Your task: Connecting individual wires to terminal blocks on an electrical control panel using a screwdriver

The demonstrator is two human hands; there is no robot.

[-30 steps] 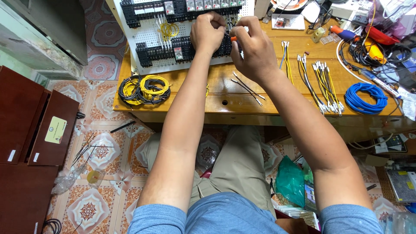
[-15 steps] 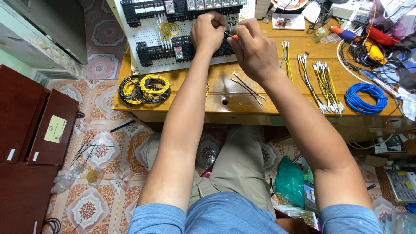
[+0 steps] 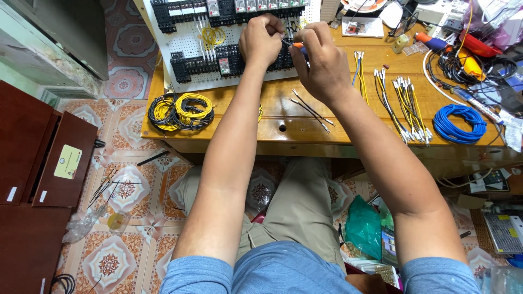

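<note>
White perforated board (image 3: 190, 43) stands tilted at the back of my wooden bench (image 3: 272, 117), with rows of black terminal blocks (image 3: 201, 60) mounted on it. My left hand (image 3: 262, 41) is closed at the lower row of blocks, its fingertips pinched together on a thin wire end that is too small to make out clearly. My right hand (image 3: 321, 65) is closed around a small screwdriver (image 3: 294, 46) with an orange collar, its tip pointing toward the left fingertips. Both hands meet just in front of the board, nearly touching. Two loose black wires (image 3: 310, 109) lie on the bench below my right wrist. Black and yellow wire coils (image 3: 180, 110) sit near the left bench edge. Cut yellow and black leads (image 3: 406, 106) lie to the right, beside a blue cable coil (image 3: 459, 122).
</note>
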